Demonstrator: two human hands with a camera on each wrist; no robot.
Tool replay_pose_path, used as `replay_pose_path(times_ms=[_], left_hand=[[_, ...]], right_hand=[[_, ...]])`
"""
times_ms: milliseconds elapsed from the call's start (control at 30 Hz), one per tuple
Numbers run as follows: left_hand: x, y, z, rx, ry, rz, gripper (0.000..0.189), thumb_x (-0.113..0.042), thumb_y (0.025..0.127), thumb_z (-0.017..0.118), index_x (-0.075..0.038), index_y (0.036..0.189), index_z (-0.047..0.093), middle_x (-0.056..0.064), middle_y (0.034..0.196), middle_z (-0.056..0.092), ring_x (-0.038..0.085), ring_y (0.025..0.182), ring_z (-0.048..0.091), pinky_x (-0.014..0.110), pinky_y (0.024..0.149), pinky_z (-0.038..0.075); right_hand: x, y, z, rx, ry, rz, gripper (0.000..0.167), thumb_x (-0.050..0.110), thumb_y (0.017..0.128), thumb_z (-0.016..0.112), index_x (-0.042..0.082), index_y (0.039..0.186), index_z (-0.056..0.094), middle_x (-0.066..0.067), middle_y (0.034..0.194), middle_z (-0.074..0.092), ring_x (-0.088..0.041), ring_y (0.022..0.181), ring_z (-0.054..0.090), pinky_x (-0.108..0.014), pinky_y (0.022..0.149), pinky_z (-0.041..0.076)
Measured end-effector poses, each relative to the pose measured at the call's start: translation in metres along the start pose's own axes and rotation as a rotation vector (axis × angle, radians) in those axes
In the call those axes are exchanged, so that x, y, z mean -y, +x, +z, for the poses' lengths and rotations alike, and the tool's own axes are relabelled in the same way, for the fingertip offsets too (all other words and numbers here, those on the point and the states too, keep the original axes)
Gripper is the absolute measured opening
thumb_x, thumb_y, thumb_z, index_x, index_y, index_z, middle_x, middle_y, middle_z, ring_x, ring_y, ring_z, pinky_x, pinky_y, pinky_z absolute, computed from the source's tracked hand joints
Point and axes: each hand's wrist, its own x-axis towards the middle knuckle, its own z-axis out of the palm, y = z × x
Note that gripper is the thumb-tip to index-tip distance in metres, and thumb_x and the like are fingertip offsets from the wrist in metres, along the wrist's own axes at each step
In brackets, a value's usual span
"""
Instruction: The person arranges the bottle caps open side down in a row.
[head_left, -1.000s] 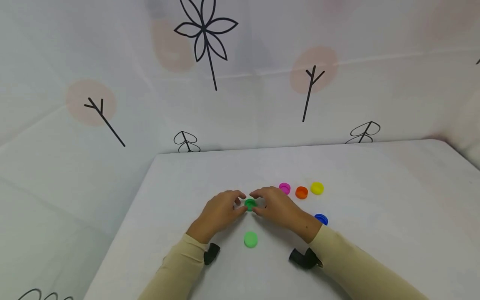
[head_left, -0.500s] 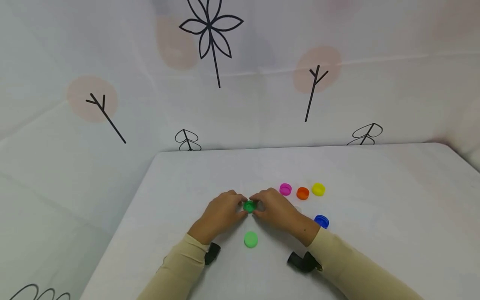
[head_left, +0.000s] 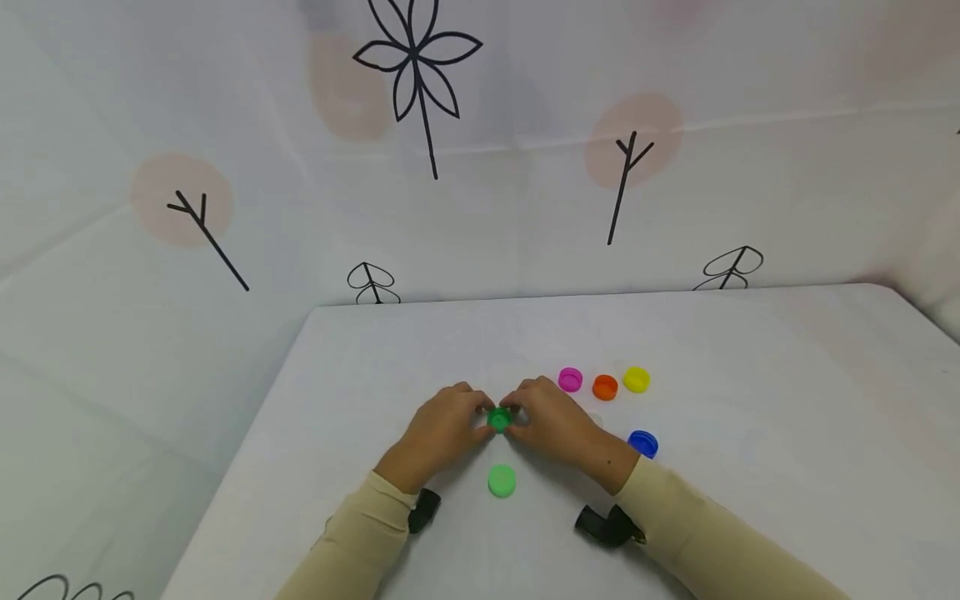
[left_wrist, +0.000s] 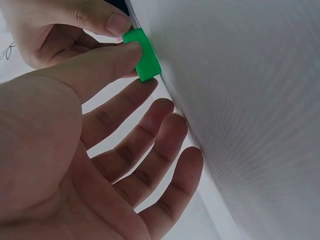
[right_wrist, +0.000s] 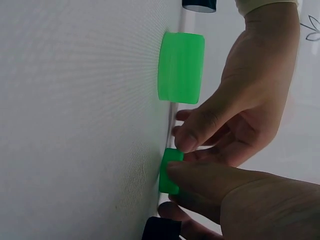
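1. Left hand (head_left: 442, 425): thumb and index pinching the green cap (head_left: 498, 420), other fingers fanned loose.
2. That cap's flat on the table (head_left: 337, 358), hollow side up, probably held both sides so it won't skid.
3. Pale cap (head_left: 502, 481) at its 6 o'clock, smooth disc.
4. Right hand (head_left: 551, 421) pinches the opposite edge.
5. Pink cap (head_left: 570, 380), orange cap (head_left: 604, 387), yellow cap (head_left: 637, 379) around 2 o'clock, blue cap (head_left: 642, 443) at 3: round, plasticky, parked aside I guess.

The head view looks forward and down from farthest back, over the white table (head_left: 780, 417) to the white cloth backdrop with black line drawings (head_left: 517, 208). The left-wrist view looks low and close past the left hand (head_left: 438, 429), table tipped to its right, the right-wrist view likewise past the right hand (head_left: 553, 421), table to its left, and all three share the small round green plastic cap (left_wrist: 148, 61)
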Motion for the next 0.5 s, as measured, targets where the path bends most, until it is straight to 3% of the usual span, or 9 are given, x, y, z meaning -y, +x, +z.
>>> replay_pose_path(times_ms=[233, 500], left_hand=[[0.0, -0.001, 0.0015, 0.007, -0.005, -0.007, 0.028, -0.025, 0.086, 0.08, -0.013, 0.111, 0.074, 0.001, 0.103, 0.069, 0.017, 0.098, 0.065, 0.034, 0.088, 0.055], [0.0028, -0.0013, 0.0012, -0.009, -0.005, 0.027, 0.027, -0.026, 0.087, 0.079, -0.012, 0.109, 0.074, 0.0, 0.1, 0.068, 0.016, 0.096, 0.065, 0.034, 0.086, 0.055]], right_hand=[[0.0001, -0.0012, 0.0004, 0.0, -0.003, -0.005, 0.028, 0.014, 0.081, 0.084, 0.008, 0.107, 0.077, 0.0, 0.098, 0.072, -0.017, 0.099, 0.06, -0.032, 0.089, 0.055], [-0.0006, -0.001, 0.0016, -0.008, -0.011, -0.023, 0.026, 0.015, 0.082, 0.083, 0.01, 0.107, 0.078, 0.001, 0.098, 0.072, -0.016, 0.097, 0.059, -0.031, 0.087, 0.055]])
